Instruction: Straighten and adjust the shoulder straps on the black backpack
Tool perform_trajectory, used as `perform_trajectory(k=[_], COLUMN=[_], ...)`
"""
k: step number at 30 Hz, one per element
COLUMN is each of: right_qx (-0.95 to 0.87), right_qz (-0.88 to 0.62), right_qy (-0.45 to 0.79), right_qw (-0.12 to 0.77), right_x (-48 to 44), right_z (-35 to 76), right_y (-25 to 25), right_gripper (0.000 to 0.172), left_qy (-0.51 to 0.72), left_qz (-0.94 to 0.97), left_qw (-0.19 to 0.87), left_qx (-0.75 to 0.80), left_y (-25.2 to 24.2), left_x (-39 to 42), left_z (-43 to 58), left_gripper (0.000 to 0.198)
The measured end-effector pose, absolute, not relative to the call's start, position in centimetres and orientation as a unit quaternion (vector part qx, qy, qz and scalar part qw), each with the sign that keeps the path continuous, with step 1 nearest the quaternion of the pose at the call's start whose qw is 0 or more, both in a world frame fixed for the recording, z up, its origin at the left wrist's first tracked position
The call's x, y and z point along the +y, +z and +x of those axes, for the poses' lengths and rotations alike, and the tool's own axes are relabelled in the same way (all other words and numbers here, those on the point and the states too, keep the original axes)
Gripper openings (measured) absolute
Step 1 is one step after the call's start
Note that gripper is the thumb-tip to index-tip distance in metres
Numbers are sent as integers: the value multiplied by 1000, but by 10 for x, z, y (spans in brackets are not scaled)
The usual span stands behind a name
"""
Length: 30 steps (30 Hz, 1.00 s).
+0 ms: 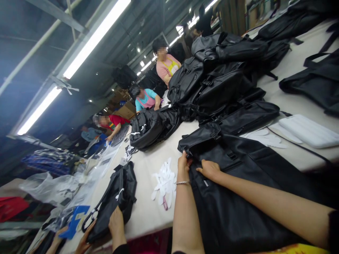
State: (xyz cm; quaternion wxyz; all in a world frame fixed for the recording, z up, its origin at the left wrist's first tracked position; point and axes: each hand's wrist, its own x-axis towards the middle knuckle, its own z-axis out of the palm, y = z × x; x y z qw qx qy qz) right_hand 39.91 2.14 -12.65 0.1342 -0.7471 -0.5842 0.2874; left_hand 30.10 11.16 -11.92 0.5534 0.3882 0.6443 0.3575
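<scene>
A black backpack (254,176) lies spread on the table in front of me, its buckled flap at the far end. My left hand (183,165), with a bracelet on the wrist, is closed around the bag's left edge just below the flap. Close beside it, my right hand (210,170) pinches the black material near a zipper pull. Part of the left fingers is hidden behind the fabric. To the left of my left arm lies a heap of white strips (164,181) with a small pinkish loop on it.
A co-worker's hands (116,220) hold another black bag (116,197) at the left. Black backpacks (219,84) are piled across the table. White padded pieces (309,130) lie at the right with a dark cord. Several people stand along the far side.
</scene>
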Motion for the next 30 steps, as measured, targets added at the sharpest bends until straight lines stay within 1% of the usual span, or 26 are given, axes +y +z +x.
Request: perform_trajectory(k=[5, 9, 13, 18, 20, 25, 30], right_qx=[-567, -558, -541, -495, -472, -428, -367], right_qz=[-749, -750, -750, -728, -712, -674, -646], right_qy=[320, 335, 354, 445, 487, 553, 608], right_qw=[121, 121, 137, 163, 180, 240, 280], right_x=[30, 23, 18, 20, 12, -31, -52], right_z=[404, 403, 401, 401, 397, 387, 383], right_y=[-127, -131, -132, -130, -129, -125, -110], right_gripper=[42, 43, 36, 23, 23, 24, 25], left_qy=[315, 342, 374, 385, 387, 385, 393], left_qz=[359, 354, 349, 331, 320, 294, 276], left_qw=[601, 587, 583, 596, 593, 573, 520], left_qx=[641, 643, 631, 622, 629, 660, 706], left_y=[-114, -121, -130, -131, -129, -125, -126], left_x=[132, 137, 136, 138, 139, 142, 137], left_z=[310, 314, 317, 319, 321, 331, 340], left_gripper=[24, 25, 25, 20, 20, 27, 24])
